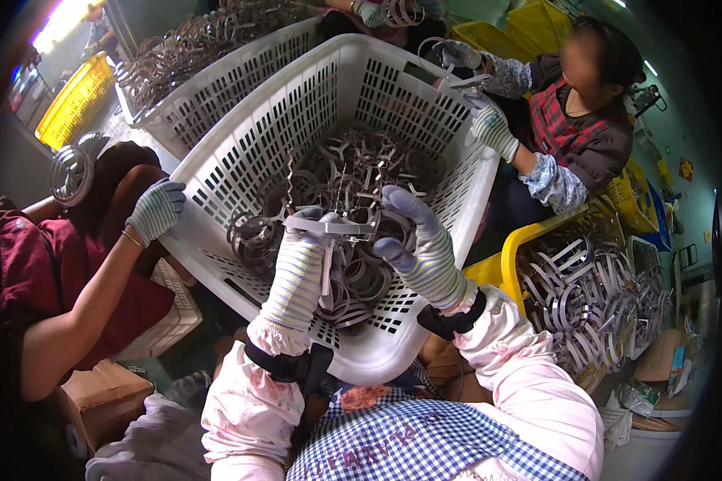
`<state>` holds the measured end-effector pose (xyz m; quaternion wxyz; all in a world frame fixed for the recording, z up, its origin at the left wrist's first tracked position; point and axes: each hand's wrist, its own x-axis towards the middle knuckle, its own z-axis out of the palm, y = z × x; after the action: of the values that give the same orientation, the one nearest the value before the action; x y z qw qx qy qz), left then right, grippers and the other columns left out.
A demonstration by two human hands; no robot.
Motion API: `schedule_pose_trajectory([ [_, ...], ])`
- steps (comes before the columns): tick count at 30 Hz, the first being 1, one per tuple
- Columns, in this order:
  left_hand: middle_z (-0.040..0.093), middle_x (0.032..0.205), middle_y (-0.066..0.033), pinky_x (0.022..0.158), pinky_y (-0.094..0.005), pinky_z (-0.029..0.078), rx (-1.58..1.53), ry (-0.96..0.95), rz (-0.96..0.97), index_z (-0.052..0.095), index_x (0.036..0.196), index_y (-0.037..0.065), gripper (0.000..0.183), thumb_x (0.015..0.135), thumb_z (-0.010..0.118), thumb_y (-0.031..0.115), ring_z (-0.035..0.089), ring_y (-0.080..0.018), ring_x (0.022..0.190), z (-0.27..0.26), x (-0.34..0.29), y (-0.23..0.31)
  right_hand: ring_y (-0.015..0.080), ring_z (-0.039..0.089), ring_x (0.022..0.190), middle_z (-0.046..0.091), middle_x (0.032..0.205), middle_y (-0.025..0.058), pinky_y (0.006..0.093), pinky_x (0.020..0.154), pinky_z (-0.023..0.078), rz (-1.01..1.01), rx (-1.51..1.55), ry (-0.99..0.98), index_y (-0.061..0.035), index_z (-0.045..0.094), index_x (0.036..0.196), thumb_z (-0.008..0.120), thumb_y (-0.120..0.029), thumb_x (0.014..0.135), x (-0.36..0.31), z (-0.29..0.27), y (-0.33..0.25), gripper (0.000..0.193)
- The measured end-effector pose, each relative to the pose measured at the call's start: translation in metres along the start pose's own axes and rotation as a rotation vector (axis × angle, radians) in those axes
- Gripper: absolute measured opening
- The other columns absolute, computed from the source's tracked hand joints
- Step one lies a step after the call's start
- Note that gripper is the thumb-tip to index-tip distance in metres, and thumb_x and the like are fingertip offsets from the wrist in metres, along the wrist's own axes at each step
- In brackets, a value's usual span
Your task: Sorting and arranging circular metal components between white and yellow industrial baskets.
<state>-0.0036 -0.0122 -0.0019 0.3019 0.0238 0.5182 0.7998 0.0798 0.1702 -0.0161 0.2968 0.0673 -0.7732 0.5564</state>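
Over a white perforated plastic basket point(361, 367), my left hand point(297, 272), in a striped knit glove, grips a curved flat metal band point(333, 228). A straight metal strip hangs below the band beside my fingers. My right hand point(425, 248), gloved alike, is just right of the band with thumb and fingers spread and nothing between them. Beneath both hands, a tangled heap of metal rings and bands point(361, 276) lies in the basket. Thin wavy metal strips point(290, 180) stand up behind the held band; what they belong to I cannot tell.
At left, a co-worker's gloved hand point(157, 210) grips the basket rim. Another co-worker point(569, 128) at right holds metal pieces over the far corner. A second white basket point(208, 112) stands behind; a yellow crate point(509, 276) of metal bands is at right, a cardboard box point(108, 397) lower left.
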Motion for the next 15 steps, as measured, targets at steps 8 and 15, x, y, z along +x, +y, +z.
schedule_pose_trajectory([
  [8,0.071,0.108,-0.0085,0.048,-0.0222,0.042,-0.296,-0.066,-0.131,0.059,0.127,0.007,0.048,0.093,0.058,0.041,0.057,-0.0093,0.065,-0.009,-0.001,0.02,0.016,0.065,0.087,0.071,0.102,0.0099,0.0321,0.081,0.053,0.412,-0.276,-0.154,-0.0034,0.061,0.126,0.074,-0.035,0.09,0.006,-0.01,0.005,0.05],
  [15,0.069,0.117,-0.0158,0.044,-0.023,0.041,-0.367,-0.182,-0.108,0.057,0.13,0.003,0.05,0.092,0.058,0.035,0.057,-0.012,0.057,-0.009,-0.001,0.018,0.0268,0.071,0.077,0.071,0.086,0.0153,0.0348,0.072,0.054,0.262,-0.48,-0.167,-0.0041,0.074,0.096,0.077,-0.025,0.083,0.011,-0.009,-0.01,0.025],
])
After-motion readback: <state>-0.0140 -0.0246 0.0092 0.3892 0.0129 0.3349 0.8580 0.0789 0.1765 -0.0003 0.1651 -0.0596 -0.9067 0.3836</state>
